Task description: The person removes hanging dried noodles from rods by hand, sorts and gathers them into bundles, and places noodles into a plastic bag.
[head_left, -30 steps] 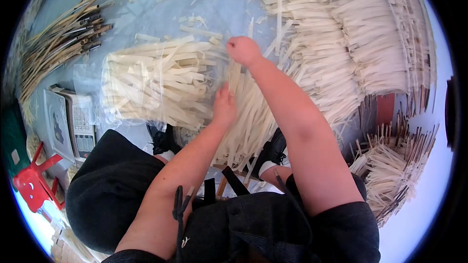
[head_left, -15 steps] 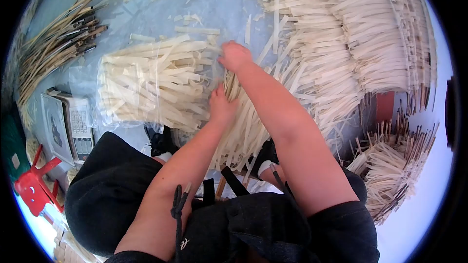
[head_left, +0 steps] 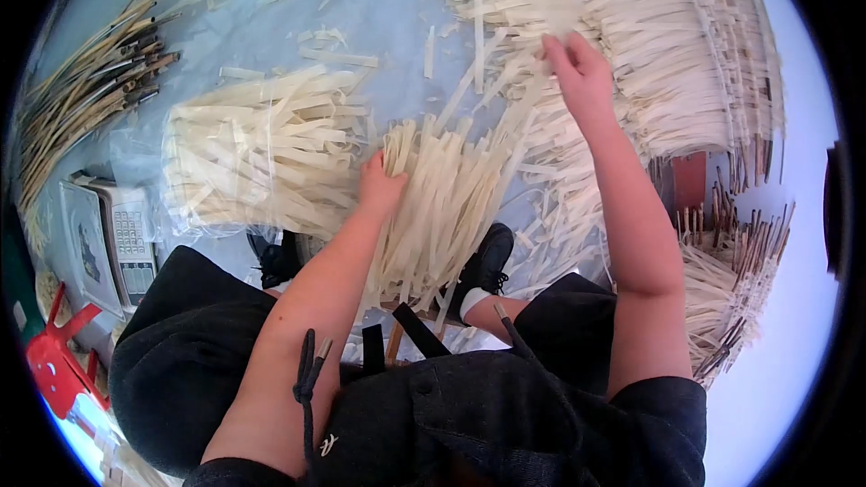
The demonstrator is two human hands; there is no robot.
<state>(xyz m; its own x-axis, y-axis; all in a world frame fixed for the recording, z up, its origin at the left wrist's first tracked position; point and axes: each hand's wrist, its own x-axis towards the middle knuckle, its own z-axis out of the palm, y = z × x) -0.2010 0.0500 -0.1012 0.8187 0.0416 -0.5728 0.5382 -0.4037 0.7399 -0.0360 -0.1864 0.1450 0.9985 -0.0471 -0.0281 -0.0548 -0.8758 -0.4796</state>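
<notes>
My left hand (head_left: 383, 185) is closed at the left edge of a loose bundle of flat, pale, dried-looking strips (head_left: 437, 198) in front of me. Some of its fingertips are hidden among the strips. Up to the right, my right hand (head_left: 582, 77) is raised over the edge of a large pile of similar strips (head_left: 622, 63). Its thumb and fingers close on a pale strip (head_left: 521, 122) that slants down toward the bundle, blurred by motion. Left of my left hand, more strips lie in a clear plastic bag (head_left: 271, 149).
A bunch of thin brown stalks (head_left: 104, 77) lies at the upper left. Below it stand a scale with a keypad (head_left: 131, 230) and a red plastic stool (head_left: 63, 356). Stalk-ended strips (head_left: 722, 280) are heaped at the lower right. Loose scraps (head_left: 338, 59) litter the bluish sheet.
My right hand has moved from beside the left hand up and right toward the large pile. The bundle's strips now lie spread between my hands. My left hand has stayed by the bundle.
</notes>
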